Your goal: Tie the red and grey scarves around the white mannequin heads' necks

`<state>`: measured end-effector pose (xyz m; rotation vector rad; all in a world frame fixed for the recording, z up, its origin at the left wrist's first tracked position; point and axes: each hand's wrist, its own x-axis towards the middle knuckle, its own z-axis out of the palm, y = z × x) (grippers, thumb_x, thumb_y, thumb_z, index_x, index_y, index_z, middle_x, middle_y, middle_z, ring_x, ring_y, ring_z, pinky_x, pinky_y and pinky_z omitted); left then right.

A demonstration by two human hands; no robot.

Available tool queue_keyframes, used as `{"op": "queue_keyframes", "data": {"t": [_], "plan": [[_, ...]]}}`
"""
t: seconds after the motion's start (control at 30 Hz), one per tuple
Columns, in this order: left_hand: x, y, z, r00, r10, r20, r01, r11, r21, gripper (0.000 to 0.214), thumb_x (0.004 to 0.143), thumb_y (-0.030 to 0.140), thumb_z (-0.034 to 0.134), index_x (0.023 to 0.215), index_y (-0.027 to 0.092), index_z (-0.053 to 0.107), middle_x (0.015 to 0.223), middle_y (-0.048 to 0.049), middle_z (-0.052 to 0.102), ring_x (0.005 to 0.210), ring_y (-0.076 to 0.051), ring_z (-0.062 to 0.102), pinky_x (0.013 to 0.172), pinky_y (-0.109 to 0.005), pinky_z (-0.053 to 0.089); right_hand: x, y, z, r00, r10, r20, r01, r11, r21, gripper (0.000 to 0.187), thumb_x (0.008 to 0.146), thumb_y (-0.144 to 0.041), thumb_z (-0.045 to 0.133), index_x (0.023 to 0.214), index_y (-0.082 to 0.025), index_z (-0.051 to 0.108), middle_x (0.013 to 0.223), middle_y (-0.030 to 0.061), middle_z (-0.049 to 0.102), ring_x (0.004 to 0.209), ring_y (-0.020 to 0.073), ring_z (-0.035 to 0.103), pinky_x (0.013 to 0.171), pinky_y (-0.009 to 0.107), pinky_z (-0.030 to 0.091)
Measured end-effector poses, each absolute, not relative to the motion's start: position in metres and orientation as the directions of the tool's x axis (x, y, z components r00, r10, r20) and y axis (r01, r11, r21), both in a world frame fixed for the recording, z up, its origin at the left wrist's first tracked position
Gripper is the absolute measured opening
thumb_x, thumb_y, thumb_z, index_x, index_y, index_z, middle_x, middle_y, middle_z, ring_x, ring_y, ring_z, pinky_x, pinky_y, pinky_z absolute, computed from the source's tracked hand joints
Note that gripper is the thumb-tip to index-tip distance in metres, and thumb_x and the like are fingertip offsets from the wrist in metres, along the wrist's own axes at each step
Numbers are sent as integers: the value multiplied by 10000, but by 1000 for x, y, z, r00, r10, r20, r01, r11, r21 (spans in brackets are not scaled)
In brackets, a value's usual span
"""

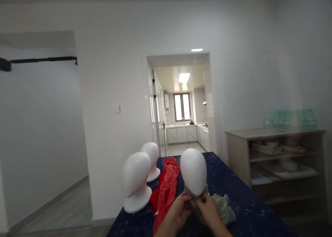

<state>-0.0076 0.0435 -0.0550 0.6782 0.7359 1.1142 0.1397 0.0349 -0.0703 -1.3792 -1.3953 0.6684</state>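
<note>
A white foam mannequin head [193, 171] stands on the dark blue marbled table [249, 209], right in front of me. Both my hands are at its neck. My left hand [181, 206] and my right hand [209, 206] are closed, pinching a grey-green cloth [224, 208] that is bunched around the head's base and trails off to the right. A red scarf [167, 188] lies crumpled just left of my left hand. Two more white mannequin heads [136, 181] [151, 159] stand further left.
A wooden shelf unit [275, 161] with papers and trays stands to the right, with water bottles [287, 119] on top. Ahead, a doorway [181, 105] opens into a kitchen. The table's left edge drops to a grey floor [64, 209].
</note>
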Motion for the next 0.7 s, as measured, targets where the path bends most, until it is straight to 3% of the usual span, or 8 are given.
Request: {"op": "queue_keyframes", "data": {"t": [0.13,0.3,0.57,0.7], "plan": [[-17,49,-53,248,947,-206,-515,309,799,293,770,94,681,1051,160,628,994,-130,791,947,-260,772,862,-353,597,149,42,-76,217,929,299,384,201,-901,158,716,-227,567,815,-218,690,843,75,791,829,268,720,729,333,455],[-24,54,-47,161,967,-196,-424,247,871,315,745,149,722,1042,158,617,983,-127,778,903,-263,765,813,-349,592,157,43,-72,309,882,357,436,202,-877,113,642,-146,572,650,-251,529,621,-3,654,650,212,615,626,312,368],[-35,70,-48,99,976,-196,-246,215,945,234,687,186,700,907,186,621,787,-51,732,686,-221,710,656,-319,525,163,59,-91,294,884,364,413,226,-882,157,623,-181,605,639,-261,470,586,-33,592,637,201,584,625,305,328],[-39,79,-42,77,979,-191,-223,204,953,170,640,109,650,762,197,572,613,14,636,540,-166,617,579,-275,459,167,67,-95,279,891,358,291,277,-916,124,633,-248,622,668,-266,505,605,-33,608,657,207,583,634,302,357]]}}
